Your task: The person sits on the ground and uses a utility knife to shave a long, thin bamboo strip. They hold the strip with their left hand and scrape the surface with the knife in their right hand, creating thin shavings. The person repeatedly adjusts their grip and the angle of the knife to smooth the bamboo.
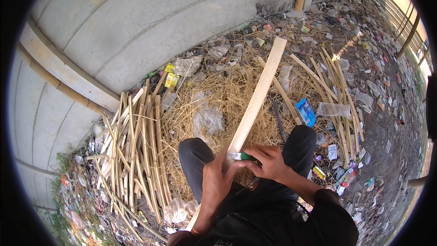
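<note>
A long pale bamboo strip slants up and away from between my knees. My left hand is closed around its near part, and the thumb reaches toward the blade. In my right hand is a knife with a green handle, its fingers wrapped round the handle. The short metal blade lies across the strip, touching it close to my left fingers. The strip's near end passes under my hands and is partly hidden by my left forearm.
A pile of split bamboo sticks lies at left, a smaller bundle at right. Shavings cover the ground ahead, with clear plastic, a dark long blade-like piece and a blue packet. A concrete wall stands behind.
</note>
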Demonstrator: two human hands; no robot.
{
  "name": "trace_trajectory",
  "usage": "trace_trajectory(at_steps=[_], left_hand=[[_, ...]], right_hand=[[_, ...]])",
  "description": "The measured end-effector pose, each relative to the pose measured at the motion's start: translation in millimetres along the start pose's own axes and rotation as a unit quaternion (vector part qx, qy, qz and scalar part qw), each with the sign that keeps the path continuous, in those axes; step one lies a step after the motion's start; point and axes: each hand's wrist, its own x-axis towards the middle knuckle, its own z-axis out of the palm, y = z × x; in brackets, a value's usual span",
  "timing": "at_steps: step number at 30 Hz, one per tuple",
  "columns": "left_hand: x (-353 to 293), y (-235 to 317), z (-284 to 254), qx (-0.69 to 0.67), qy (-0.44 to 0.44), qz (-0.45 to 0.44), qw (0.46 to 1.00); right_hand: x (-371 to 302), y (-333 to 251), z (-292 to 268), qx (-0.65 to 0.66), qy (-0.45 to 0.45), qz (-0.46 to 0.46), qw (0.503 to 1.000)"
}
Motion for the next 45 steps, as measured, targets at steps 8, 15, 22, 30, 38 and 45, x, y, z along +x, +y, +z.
trace_trajectory(at_steps=[8, 15, 22, 30, 38, 45], left_hand=[[-2, -2, -1, -0.013, -0.01, -0.03, 0.999], [-6, 0, 5, -0.042, 0.009, -0.028, 0.999], [-7, -3, 10, -0.026, 0.036, 0.0, 0.999], [-42, -9, 0, 0.011, -0.018, -0.062, 0.998], [-25, -17, -2, 0.028, 0.043, -0.045, 0.998], [-12, -6, 4, 0.021, 0.054, 0.007, 0.998]], right_hand=[[8, -7, -7, -0.01, -0.022, 0.013, 1.0], [10, -9, -15, -0.059, 0.011, 0.009, 0.998], [18, -7, -31, -0.071, 0.002, 0.017, 0.997], [47, 57, -90, -0.126, 0.201, 0.151, 0.96], [12, 14, -38, -0.021, -0.009, 0.052, 0.998], [0, -5, -8, -0.009, -0.013, 0.021, 1.0]])
